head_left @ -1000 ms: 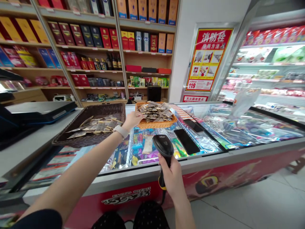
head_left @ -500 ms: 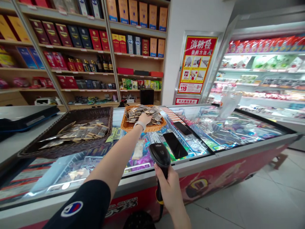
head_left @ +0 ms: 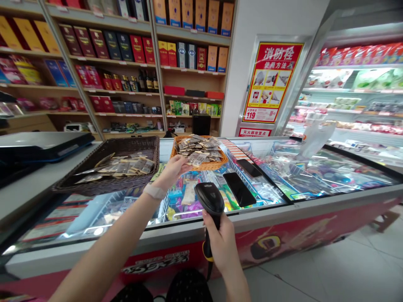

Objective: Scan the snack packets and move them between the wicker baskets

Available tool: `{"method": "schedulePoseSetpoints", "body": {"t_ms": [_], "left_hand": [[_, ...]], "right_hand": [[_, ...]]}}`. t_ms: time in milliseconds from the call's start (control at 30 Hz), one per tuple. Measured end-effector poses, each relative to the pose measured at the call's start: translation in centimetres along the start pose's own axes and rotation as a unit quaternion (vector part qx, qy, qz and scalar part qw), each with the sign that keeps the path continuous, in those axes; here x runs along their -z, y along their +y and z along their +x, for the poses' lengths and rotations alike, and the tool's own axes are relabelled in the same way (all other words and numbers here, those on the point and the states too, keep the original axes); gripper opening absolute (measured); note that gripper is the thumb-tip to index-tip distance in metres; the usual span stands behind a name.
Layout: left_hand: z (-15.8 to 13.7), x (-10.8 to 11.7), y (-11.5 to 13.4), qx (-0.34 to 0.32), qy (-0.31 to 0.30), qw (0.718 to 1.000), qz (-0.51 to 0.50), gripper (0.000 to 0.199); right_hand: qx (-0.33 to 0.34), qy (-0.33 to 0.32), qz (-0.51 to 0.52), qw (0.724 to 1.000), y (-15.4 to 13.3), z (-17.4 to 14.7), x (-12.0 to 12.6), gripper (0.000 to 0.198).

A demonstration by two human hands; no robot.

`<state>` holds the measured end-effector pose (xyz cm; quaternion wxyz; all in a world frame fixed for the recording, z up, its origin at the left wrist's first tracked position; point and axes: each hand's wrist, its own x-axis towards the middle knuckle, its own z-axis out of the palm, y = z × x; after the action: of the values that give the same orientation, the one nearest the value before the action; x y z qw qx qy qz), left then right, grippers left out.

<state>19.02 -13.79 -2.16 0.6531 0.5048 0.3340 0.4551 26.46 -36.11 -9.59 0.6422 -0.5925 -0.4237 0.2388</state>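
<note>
My left hand (head_left: 174, 168) is at the near left rim of an orange wicker basket (head_left: 217, 165). Its fingers pinch the edge of a small clear packet (head_left: 197, 159) with dark contents. Behind it, similar flat packets (head_left: 201, 144) lie heaped in the basket. Lower down, my right hand (head_left: 224, 241) is wrapped round the handle of a black barcode scanner (head_left: 210, 199), its head pointing up and away from me. To the left, a dark brown wicker basket (head_left: 103, 186) holds more flat packets (head_left: 126, 165).
Both baskets stand on a glass-topped chest freezer (head_left: 189, 226) full of bagged goods. Two black phones (head_left: 239, 189) lie on the glass right of the scanner. A flat scale-like device (head_left: 44, 144) sits far left. Shelves of boxes (head_left: 126, 44) and a lit display fridge (head_left: 355, 90) stand behind.
My left hand has drawn back from the middle of the orange basket to its near left rim, with a packet in its fingers. My right hand still holds the scanner.
</note>
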Motion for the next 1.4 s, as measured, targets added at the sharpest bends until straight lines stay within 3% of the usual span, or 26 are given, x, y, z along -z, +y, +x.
{"method": "schedulePoseSetpoints", "body": {"t_ms": [200, 367, 600, 1167, 1300, 1400], "left_hand": [[-6.3, 5.4, -3.6, -0.058, 0.049, 0.997, 0.008, 0.060], [-8.8, 7.2, -6.1, -0.050, 0.096, 0.994, 0.027, 0.060], [-9.8, 7.4, -7.4, -0.060, 0.109, 0.992, 0.015, 0.050], [-9.9, 7.5, -7.4, -0.066, 0.138, 0.988, -0.001, 0.046], [-10.1, 7.2, -7.0, -0.136, 0.170, 0.976, 0.027, 0.035], [-9.9, 7.5, -5.3, -0.188, 0.181, 0.964, 0.059, 0.025]], "right_hand": [[-0.008, -0.038, -0.009, 0.999, -1.6, -1.3, -2.5, 0.044], [-0.004, -0.066, -0.061, 0.996, -2.1, -2.1, -4.3, 0.040], [-0.023, -0.079, -0.113, 0.990, -2.0, -2.7, -5.1, 0.042], [-0.029, -0.085, -0.127, 0.988, -1.7, -2.8, -5.0, 0.048], [-0.026, -0.085, -0.109, 0.990, -2.1, -2.7, -5.3, 0.046], [-0.013, -0.084, -0.088, 0.992, -2.7, -2.7, -5.7, 0.045]]}}
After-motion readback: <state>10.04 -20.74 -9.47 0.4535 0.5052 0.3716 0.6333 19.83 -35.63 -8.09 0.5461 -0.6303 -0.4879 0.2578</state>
